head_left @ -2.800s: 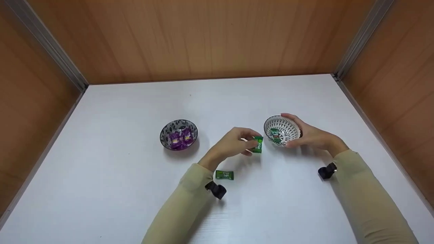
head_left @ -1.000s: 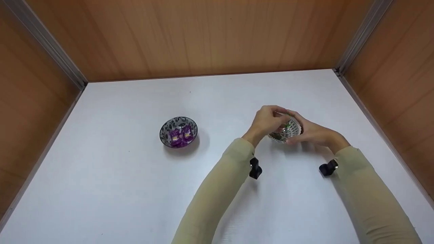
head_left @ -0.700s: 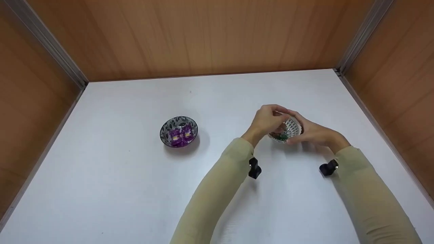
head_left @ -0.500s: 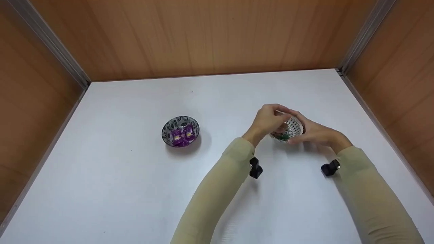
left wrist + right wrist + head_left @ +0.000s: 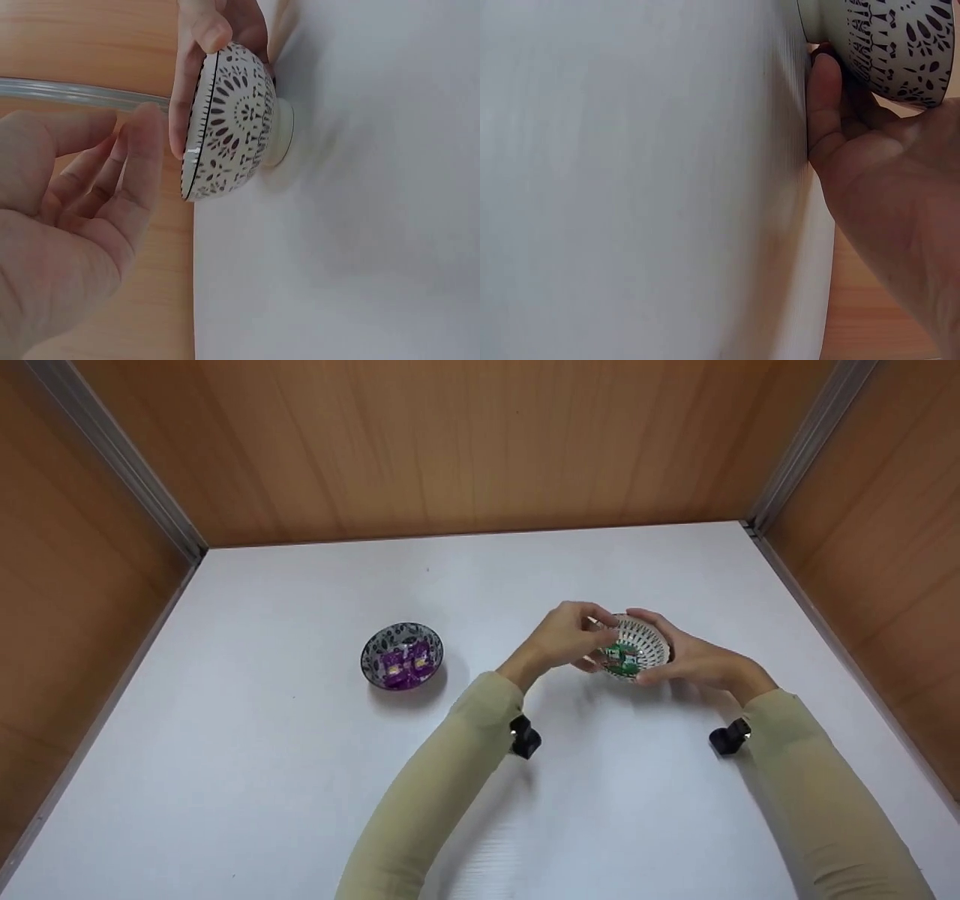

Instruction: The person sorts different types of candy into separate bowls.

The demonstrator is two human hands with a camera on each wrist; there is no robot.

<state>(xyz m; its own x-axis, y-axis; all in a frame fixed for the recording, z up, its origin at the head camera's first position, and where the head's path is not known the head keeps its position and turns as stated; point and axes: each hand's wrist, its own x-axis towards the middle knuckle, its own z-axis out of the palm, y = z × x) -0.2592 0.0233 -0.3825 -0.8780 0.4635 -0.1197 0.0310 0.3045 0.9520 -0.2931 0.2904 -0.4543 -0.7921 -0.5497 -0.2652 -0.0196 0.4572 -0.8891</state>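
Note:
On the right of the head view sits a small white bowl with a dark pattern, and several green-wrapped candies lie in it. My right hand holds this bowl from its right side, fingers behind and thumb in front. At the bowl's left rim is my left hand, its fingers loosely bent. In the left wrist view nothing shows between the left hand's thumb and fingers, which are apart from the patterned bowl. The right wrist view catches only part of the bowl.
A second bowl, grey with dark leaf shapes, stands left of centre with purple-wrapped candies in it. The white table is bounded by wooden panels at the back and both sides.
My left hand carried a green candy into the white bowl and let go; it has since drawn back left. A second green candy has left the tabletop. The right hand stays on the bowl.

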